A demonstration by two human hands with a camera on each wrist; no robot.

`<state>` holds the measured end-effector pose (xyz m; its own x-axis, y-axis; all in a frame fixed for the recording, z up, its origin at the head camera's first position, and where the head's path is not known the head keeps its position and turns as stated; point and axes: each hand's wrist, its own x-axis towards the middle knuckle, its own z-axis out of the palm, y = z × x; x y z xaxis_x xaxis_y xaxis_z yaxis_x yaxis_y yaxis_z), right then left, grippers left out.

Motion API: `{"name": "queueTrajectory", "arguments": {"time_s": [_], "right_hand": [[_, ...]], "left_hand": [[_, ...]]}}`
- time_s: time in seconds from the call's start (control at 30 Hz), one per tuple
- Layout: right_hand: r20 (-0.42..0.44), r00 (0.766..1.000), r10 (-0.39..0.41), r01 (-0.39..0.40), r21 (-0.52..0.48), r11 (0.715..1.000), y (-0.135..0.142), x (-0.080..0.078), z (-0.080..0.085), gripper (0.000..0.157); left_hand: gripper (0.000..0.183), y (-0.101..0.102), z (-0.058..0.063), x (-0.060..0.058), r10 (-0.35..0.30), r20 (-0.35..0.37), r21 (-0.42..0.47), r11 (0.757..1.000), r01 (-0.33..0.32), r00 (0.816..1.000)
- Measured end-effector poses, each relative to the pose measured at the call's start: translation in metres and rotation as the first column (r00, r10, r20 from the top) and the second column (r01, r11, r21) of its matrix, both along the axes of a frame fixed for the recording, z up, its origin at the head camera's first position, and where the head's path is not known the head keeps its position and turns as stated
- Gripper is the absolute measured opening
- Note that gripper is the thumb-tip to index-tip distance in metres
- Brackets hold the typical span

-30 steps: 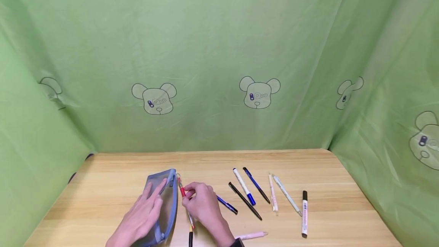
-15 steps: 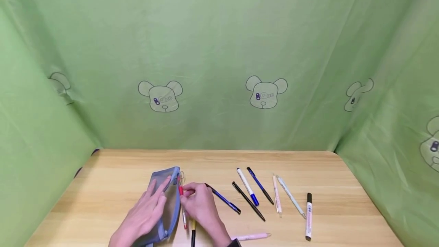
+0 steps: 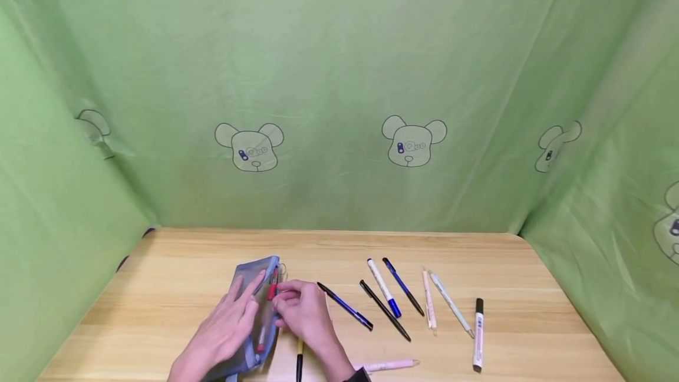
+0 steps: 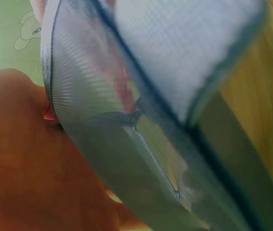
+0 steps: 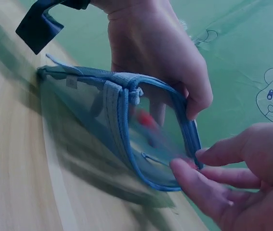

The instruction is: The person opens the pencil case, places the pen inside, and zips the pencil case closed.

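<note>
A blue translucent mesh pencil case (image 3: 241, 364) stands tilted with its zip side facing right. My left hand (image 3: 223, 326) holds it, two fingers stretched along its upper side and a fingertip over the rim in the right wrist view. A clear pen with red parts (image 3: 261, 341) lies inside the case's mouth, its lower end blurred in the right wrist view (image 5: 146, 119). At the rim is my right hand (image 3: 305, 311), thumb and fingertips slightly apart around the pen's other red end. A yellow-and-black pen (image 3: 300, 358) lies below my right hand.
Right of my hands lie a blue pen (image 3: 345, 306), a black pen (image 3: 384, 311), a blue-capped white marker (image 3: 384, 287), a pale pink pen (image 3: 429, 299), a light blue pen (image 3: 451, 304) and a black-capped marker (image 3: 478, 335). A pink pen (image 3: 389, 365) lies near the front. Green cloth (image 3: 339, 63) surrounds the table.
The red pen has moved left from beside the case into its mouth. My right hand has followed to the rim, its fingers loosening. My left hand stays on the case.
</note>
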<state>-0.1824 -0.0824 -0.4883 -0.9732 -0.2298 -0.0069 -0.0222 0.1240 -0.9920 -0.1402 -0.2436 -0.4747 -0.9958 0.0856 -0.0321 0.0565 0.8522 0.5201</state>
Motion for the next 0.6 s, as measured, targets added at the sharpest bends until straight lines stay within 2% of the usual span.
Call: {"name": "queueTrajectory", "arguments": {"time_s": [0.1,0.2,0.3,0.4,0.5,0.6], "right_hand": [[0.029,0.999,0.037,-0.034,-0.087,0.996,0.000,0.000,0.001,0.028],[0.034,0.998,0.044,-0.041,-0.091,0.995,0.002,-0.001,0.004,0.027],[0.006,1.000,0.031,-0.031,-0.040,0.999,0.006,-0.002,0.009,0.025],[-0.087,0.996,0.012,-0.007,0.058,0.998,0.013,-0.004,0.015,0.022],[-0.214,0.977,-0.003,0.040,0.169,0.985,0.022,-0.005,0.020,0.019],[-0.285,0.958,-0.025,0.100,0.251,0.963,0.032,-0.006,0.025,0.019]], "left_hand": [[0.052,0.000,0.000,0.000,-0.004,-0.001,0.001,1.000,0.004,1.000],[0.052,0.000,0.001,0.000,-0.005,-0.005,0.004,1.000,0.006,1.000],[0.052,-0.001,0.001,0.000,-0.007,-0.011,0.003,1.000,0.007,1.000],[0.052,-0.001,0.001,-0.001,-0.005,-0.012,0.003,1.000,0.005,1.000],[0.052,-0.001,0.001,0.000,-0.001,-0.004,0.000,1.000,0.001,1.000],[0.052,-0.002,0.000,0.000,0.002,0.009,-0.003,1.000,-0.001,1.000]]}}
